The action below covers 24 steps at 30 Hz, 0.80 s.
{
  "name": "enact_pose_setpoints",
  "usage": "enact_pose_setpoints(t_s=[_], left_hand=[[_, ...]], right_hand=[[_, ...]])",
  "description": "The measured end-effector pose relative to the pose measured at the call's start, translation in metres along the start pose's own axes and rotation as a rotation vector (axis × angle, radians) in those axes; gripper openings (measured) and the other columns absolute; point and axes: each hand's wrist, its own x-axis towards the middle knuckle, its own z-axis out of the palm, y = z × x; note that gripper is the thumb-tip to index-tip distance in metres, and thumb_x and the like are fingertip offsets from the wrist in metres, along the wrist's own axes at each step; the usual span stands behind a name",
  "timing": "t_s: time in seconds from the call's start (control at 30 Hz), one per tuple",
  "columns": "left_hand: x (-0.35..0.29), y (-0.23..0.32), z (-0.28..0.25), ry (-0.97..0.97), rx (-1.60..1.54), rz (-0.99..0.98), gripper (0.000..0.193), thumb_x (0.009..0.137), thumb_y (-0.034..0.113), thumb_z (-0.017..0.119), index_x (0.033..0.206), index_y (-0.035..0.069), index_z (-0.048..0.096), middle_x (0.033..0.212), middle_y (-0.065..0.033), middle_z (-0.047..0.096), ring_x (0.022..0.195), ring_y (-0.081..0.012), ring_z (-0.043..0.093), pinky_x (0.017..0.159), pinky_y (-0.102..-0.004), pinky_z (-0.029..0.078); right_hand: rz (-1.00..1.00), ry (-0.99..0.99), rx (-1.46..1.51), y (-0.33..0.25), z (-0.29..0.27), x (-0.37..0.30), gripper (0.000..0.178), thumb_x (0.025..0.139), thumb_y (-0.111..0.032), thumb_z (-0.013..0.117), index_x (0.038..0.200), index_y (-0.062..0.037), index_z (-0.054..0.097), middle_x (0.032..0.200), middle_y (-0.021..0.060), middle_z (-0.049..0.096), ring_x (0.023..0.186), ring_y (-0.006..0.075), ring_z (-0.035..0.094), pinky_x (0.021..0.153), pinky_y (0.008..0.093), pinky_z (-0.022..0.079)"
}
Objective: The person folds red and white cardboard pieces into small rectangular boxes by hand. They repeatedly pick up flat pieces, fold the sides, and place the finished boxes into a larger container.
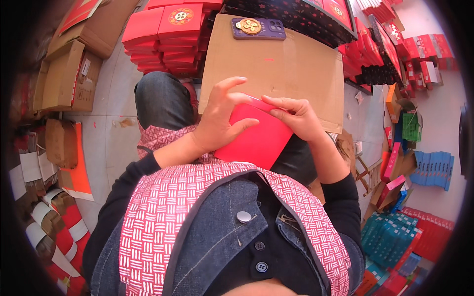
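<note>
A flat, plain red cardboard box (256,135) rests tilted against my lap, with its far edge raised. At the far right corner, my right hand (296,116) pinches that edge between thumb and fingers. My left hand (222,113) is at the box's left side, its fingers spread. The left index finger is lifted, another finger lies along the far left corner, and the thumb reaches over the red face. Beyond both hands is a brown cardboard sheet (276,74), used as a work surface.
A phone (259,29) in a purple case with a gold round ornament lies on the sheet's far edge. Stacked red boxes (170,37) stand far left, beside black patterned boxes (301,17). Open cartons (69,74) are on the left; a green basket (411,127) and blue boxes (432,169) on the right.
</note>
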Motion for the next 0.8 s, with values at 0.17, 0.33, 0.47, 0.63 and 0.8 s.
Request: enact_pose_setpoints(t_s=[0.17,0.33,0.47,0.63,0.8], left_hand=[[0.013,0.007,-0.004,-0.223,0.102,0.051,0.034,0.07,0.017,0.077,0.094,0.005,0.056,0.125,-0.0196,0.045,0.121,-0.0386,0.04,0.102,-0.0451,0.032],[0.016,0.009,-0.009,-0.315,-0.129,-0.185,0.028,0.072,0.01,0.074,0.089,0.004,0.053,0.127,-0.0177,0.046,0.122,-0.0343,0.042,0.102,-0.0398,0.034],[0.017,0.01,-0.013,-0.308,-0.097,-0.259,0.027,0.073,0.01,0.074,0.086,0.004,0.051,0.125,-0.0183,0.046,0.12,-0.0328,0.044,0.099,-0.038,0.036],[0.021,0.007,-0.019,-0.35,-0.076,-0.22,0.03,0.072,0.012,0.075,0.083,0.004,0.048,0.121,-0.0189,0.048,0.116,-0.0331,0.047,0.096,-0.037,0.038],[0.024,0.005,-0.024,-0.368,-0.054,-0.234,0.032,0.071,0.013,0.076,0.081,0.003,0.047,0.116,-0.0192,0.05,0.11,-0.0326,0.05,0.092,-0.0351,0.04]], right_hand=[[0.029,-0.02,0.041,0.001,-0.002,0.003,0.029,0.088,0.001,0.06,0.117,-0.0038,0.065,0.104,0.0047,0.068,0.093,0.0077,0.059,0.082,0.0225,0.049],[0.016,-0.046,0.032,-0.002,-0.004,0.004,0.029,0.088,0.002,0.06,0.115,-0.0042,0.066,0.101,0.0031,0.068,0.091,0.0074,0.059,0.081,0.0225,0.05],[0.055,-0.059,0.067,-0.002,-0.007,0.004,0.029,0.086,0.003,0.061,0.114,-0.004,0.067,0.099,0.0024,0.068,0.09,0.0075,0.06,0.081,0.0225,0.05],[0.054,-0.038,0.037,-0.002,-0.005,0.004,0.028,0.085,0.004,0.062,0.111,-0.0034,0.068,0.1,0.0033,0.068,0.091,0.0085,0.06,0.081,0.0225,0.05],[0.023,-0.073,0.034,-0.001,-0.008,0.007,0.028,0.083,0.005,0.062,0.109,-0.0032,0.069,0.102,0.0062,0.069,0.091,0.0101,0.062,0.082,0.0237,0.05]])
